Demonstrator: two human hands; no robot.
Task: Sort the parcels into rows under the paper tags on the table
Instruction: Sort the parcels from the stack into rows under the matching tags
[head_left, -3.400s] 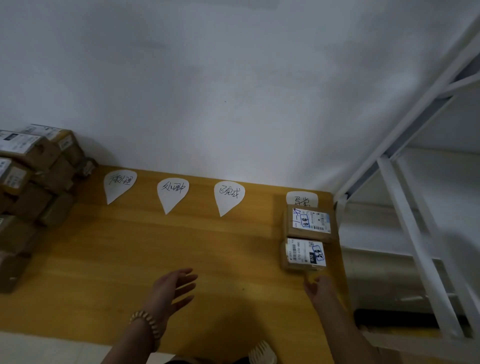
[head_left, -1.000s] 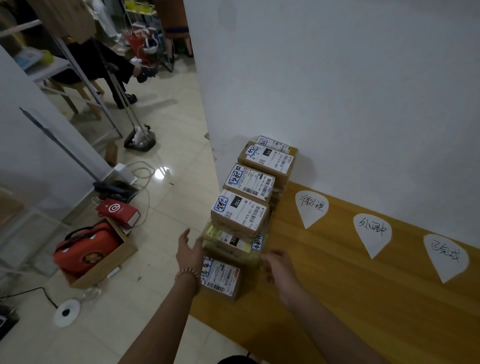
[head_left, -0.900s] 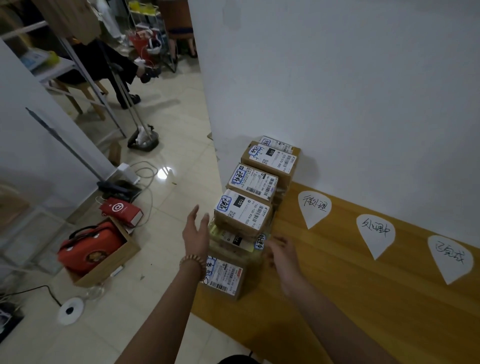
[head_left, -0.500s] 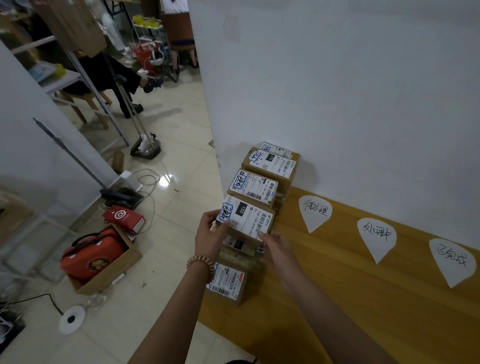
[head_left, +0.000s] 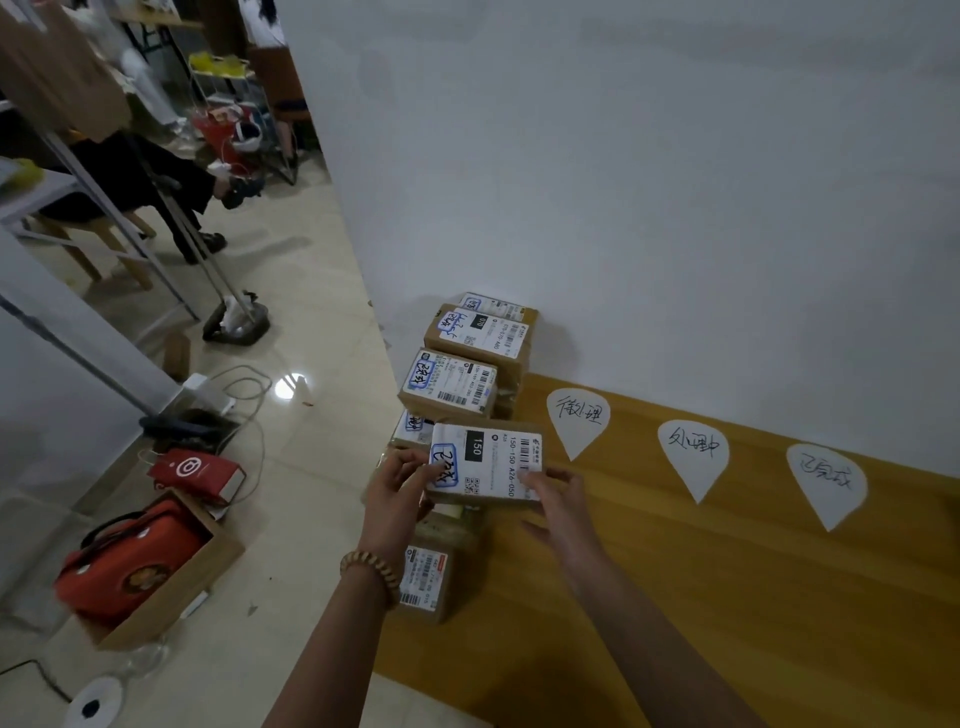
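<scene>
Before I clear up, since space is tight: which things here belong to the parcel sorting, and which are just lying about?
Job: held parcel, left hand, right hand, parcel stack, paper tags, table.
Lying about: red case, cardboard box, red packet, cables.

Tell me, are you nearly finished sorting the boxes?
Not nearly. Done: nothing lies under the three paper tags in view. In hand: the left hand and right hand hold one parcel over the pile. Left: that pile, waiting at the end of the table.
</scene>
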